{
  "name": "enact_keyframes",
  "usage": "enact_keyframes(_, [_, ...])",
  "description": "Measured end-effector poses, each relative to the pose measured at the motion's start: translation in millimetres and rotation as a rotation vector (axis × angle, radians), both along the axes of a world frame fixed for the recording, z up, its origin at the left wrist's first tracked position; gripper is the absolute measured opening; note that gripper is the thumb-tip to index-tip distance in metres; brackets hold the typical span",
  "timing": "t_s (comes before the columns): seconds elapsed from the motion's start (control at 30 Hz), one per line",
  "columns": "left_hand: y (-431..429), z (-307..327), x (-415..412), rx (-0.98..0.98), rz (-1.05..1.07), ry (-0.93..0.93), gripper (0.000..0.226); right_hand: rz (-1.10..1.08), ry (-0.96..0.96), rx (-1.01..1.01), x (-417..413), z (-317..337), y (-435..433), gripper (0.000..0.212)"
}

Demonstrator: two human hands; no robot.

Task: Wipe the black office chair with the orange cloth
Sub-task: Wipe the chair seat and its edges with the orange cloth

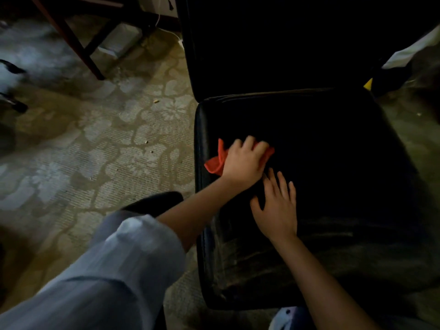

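Observation:
The black office chair (321, 129) fills the right half of the view, its seat facing me and its backrest rising behind. My left hand (245, 160) presses the orange cloth (217, 160) onto the left side of the seat, fingers curled over it. The cloth sticks out to the left of my hand and a bit past my fingertips. My right hand (277, 206) lies flat on the seat just beside and below the left one, fingers spread, holding nothing. Dusty streaks show on the seat's front part.
A patterned carpet (107, 148) covers the floor on the left. Dark wooden furniture legs (78, 48) stand at the top left. A white cable runs near the chair's back. A yellow and white object (369, 83) sits at the right edge.

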State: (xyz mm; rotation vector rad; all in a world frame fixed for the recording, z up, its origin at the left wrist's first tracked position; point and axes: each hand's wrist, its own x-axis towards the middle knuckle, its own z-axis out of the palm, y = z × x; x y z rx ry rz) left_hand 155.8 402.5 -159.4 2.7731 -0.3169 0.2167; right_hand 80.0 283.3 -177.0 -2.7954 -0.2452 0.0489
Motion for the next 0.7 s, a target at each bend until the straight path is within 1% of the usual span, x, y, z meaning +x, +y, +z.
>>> enact_keyframes(0.07, [12, -3, -15, -0.036, -0.177, -0.017, 0.040, -0.031, -0.034, 0.063, -3, 0, -2, 0.067])
enact_keyframes(0.1, [21, -6, -20, -0.025, -0.241, -0.025, 0.041, -0.035, -0.048, 0.098, -4, 1, -2, 0.066])
enact_keyframes(0.13, [31, -9, -24, -0.016, -0.273, -0.041, 0.041, -0.031, -0.059, 0.130, -5, 2, -2, 0.063])
enact_keyframes(0.17, [40, -10, -26, -0.016, -0.261, -0.056, 0.040, -0.023, -0.066, 0.157, -5, 4, -2, 0.060])
enact_keyframes(0.3, [68, -12, -23, -0.056, -0.010, -0.095, 0.037, -0.002, -0.103, 0.177, 5, 10, -6, 0.058])
enact_keyframes(0.37, [77, -10, -10, -0.079, 0.134, -0.083, 0.039, 0.025, -0.090, 0.104, 17, 10, -10, 0.055])
enact_keyframes(0.43, [83, -8, 7, -0.115, 0.269, -0.033, 0.040, 0.061, -0.015, 0.025, 35, 12, -14, 0.054])
enact_keyframes(0.53, [87, -5, 38, -0.136, 0.388, 0.016, 0.043, 0.090, 0.062, -0.105, 64, 12, -20, 0.054])
enact_keyframes(0.6, [89, -2, 62, -0.176, 0.449, 0.029, 0.043, 0.086, 0.088, -0.164, 73, 10, -24, 0.057])
enact_keyframes(0.7, [90, 3, 104, -0.215, 0.598, 0.075, 0.046, 0.065, 0.063, -0.191, 74, 4, -24, 0.074])
